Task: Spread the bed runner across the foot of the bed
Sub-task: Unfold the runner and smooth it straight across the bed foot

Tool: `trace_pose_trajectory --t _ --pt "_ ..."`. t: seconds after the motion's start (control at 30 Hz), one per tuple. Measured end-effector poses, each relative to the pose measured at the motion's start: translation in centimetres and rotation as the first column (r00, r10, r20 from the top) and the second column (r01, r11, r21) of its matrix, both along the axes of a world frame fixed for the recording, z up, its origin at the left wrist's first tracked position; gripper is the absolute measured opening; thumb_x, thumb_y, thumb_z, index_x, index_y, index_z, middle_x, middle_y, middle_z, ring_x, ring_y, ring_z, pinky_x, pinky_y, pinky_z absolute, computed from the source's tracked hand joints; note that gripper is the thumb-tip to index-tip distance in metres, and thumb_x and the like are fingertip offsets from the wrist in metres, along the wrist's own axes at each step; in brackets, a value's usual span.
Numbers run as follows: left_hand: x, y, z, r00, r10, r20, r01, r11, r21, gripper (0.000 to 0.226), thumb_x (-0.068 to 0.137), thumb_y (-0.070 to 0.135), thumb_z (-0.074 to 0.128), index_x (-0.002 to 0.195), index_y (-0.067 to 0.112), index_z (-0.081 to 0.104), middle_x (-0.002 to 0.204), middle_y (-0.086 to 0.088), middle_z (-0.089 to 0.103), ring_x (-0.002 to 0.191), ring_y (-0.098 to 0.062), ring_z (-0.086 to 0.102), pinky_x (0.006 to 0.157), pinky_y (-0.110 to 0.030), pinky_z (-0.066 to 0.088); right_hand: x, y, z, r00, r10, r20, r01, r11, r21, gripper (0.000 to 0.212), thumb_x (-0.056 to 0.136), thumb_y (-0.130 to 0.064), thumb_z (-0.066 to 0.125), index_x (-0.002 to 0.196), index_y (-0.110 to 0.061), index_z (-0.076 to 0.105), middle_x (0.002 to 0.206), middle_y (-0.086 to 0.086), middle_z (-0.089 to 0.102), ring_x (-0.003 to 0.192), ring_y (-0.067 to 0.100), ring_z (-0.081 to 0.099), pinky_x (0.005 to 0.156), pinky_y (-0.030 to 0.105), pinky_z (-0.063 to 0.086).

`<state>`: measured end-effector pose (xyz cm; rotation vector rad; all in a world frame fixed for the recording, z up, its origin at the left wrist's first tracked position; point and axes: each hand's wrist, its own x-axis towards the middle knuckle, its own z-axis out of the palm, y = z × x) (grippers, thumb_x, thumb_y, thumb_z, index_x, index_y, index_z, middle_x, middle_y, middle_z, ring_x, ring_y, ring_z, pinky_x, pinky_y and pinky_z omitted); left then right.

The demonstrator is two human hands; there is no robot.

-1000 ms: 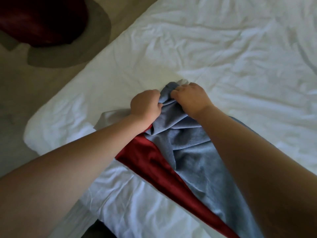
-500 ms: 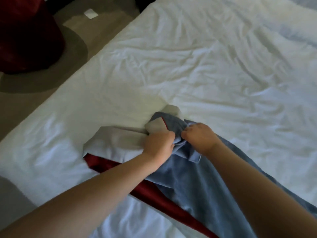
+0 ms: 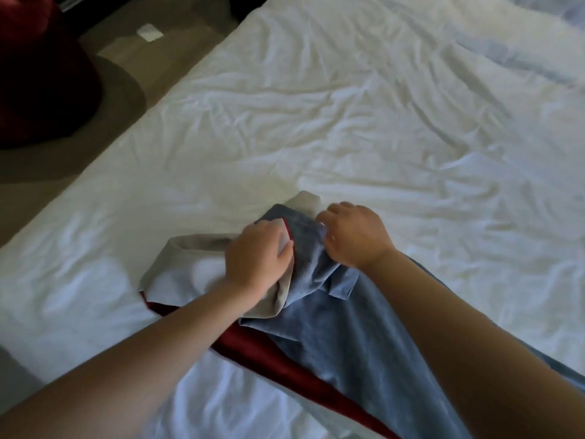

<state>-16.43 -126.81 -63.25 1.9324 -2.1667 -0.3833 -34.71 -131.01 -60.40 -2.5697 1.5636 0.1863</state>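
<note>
Head view: pinching the bunched end of the bed runner [image 3: 348, 343] with the left hand [image 3: 258, 261], curled tight round a pale lining fold with a red edge; clutching the blue pile just beside it with the right hand [image 3: 354, 236], bent down into the cloth, so both grips closed on fabric; working on the crumpled white bed [image 3: 348, 122], in from its near-left corner; trailing back from the hands toward the lower right, blue face up, red band along the near side, pale underside flipped over by the left wrist; probably holding so close together to find the end corners and draw them apart; not yet flat or square across the foot; beyond the bed's left edge, a dark red seat [image 3: 41, 74] on a round rug [image 3: 120, 99], a white slip [image 3: 149, 33] on the floor [image 3: 177, 58].
</note>
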Motion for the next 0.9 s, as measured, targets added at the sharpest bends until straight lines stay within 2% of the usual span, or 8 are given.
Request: trace_pose_trajectory --t 0.13,0.2,0.27,0.37,0.53,0.6,0.77,0.9 --pt "1.6 -1.1 -0.6 0.989 0.062 0.135 -0.074 0.994 0.085 0.048 0.086 0.057 0.050 0.108 0.015 0.057 0.101 -0.003 0.061 0.091 -0.025 0.060 0.068 -0.036 0.050 3.4 -2.3 -0.1 0.992 0.040 0.118 -0.032 0.997 -0.066 0.037 0.092 -0.025 0.048 0.130 -0.021 0.051 0.124 0.002 0.055 0.110 0.024 0.053 0.080 0.035 0.045" --pt "1.9 -0.7 -1.4 0.982 0.021 0.190 -0.052 0.986 0.161 0.052 0.082 0.060 0.053 0.109 0.015 0.053 0.101 -0.003 0.059 0.088 -0.025 0.062 0.067 -0.036 0.050 5.2 -3.0 -0.9 0.993 0.070 0.096 -0.071 0.997 0.009 0.047 0.094 -0.030 0.050 0.140 -0.026 0.039 0.142 0.000 0.043 0.127 0.022 0.042 0.094 0.038 0.042" --pt "2.1 -0.2 -2.2 0.981 0.002 0.193 -0.042 0.979 0.202 0.050 0.080 0.055 0.059 0.112 0.017 0.050 0.104 -0.002 0.056 0.091 -0.023 0.061 0.070 -0.036 0.050 6.3 -3.1 -2.0 0.995 0.094 0.015 -0.095 0.987 0.128 0.053 0.096 -0.027 0.047 0.145 -0.031 0.029 0.150 -0.002 0.032 0.134 0.022 0.035 0.099 0.038 0.037" --pt "2.2 -0.3 -2.8 0.986 0.041 0.159 -0.076 0.971 0.225 0.040 0.082 0.043 0.064 0.111 0.019 0.051 0.107 -0.002 0.053 0.093 -0.023 0.060 0.067 -0.037 0.049 6.7 -2.6 -3.6 0.997 0.058 -0.045 -0.043 0.960 0.275 0.045 0.098 -0.021 0.039 0.142 -0.031 0.034 0.142 0.000 0.042 0.121 0.025 0.049 0.085 0.035 0.042" --pt "2.9 -2.4 -3.2 0.985 0.010 0.170 -0.053 0.966 0.252 0.014 0.092 0.013 0.049 0.104 0.016 0.056 0.102 -0.007 0.056 0.085 -0.029 0.060 0.059 -0.034 0.038 7.1 -2.6 -4.2 0.999 -0.019 0.036 0.008 0.958 0.286 0.035 0.094 -0.018 0.045 0.129 -0.025 0.049 0.126 0.006 0.055 0.105 0.029 0.058 0.079 0.034 0.045" --pt "4.0 -2.9 -3.5 0.985 -0.007 0.172 -0.040 0.962 0.269 0.009 0.093 0.019 0.051 0.101 0.015 0.055 0.099 -0.007 0.061 0.086 -0.029 0.061 0.060 -0.034 0.038 7.4 -3.2 -4.0 0.998 -0.044 0.048 0.026 0.944 0.328 0.033 0.092 -0.015 0.048 0.123 -0.025 0.052 0.121 0.007 0.057 0.103 0.030 0.058 0.080 0.035 0.047" --pt "6.8 -1.4 -3.3 0.994 -0.094 0.059 0.076 0.966 0.248 0.040 0.083 0.061 0.050 0.077 0.022 0.048 0.076 0.002 0.060 0.068 -0.021 0.061 0.052 -0.029 0.038 8.1 -4.7 -3.4 0.995 -0.087 0.050 0.071 0.962 0.263 0.026 0.086 -0.008 0.049 0.107 -0.020 0.060 0.103 0.008 0.058 0.095 0.031 0.056 0.071 0.034 0.044" --pt "9.0 -0.6 -3.8 0.967 -0.247 0.067 0.224 0.944 0.243 0.024 0.087 0.035 0.056 0.070 0.020 0.051 0.069 -0.001 0.062 0.067 -0.023 0.062 0.052 -0.030 0.042 9.1 -5.9 -3.3 0.994 -0.102 0.031 0.094 0.978 0.187 0.028 0.084 -0.006 0.049 0.104 -0.023 0.060 0.101 0.005 0.060 0.090 0.031 0.058 0.071 0.034 0.047"
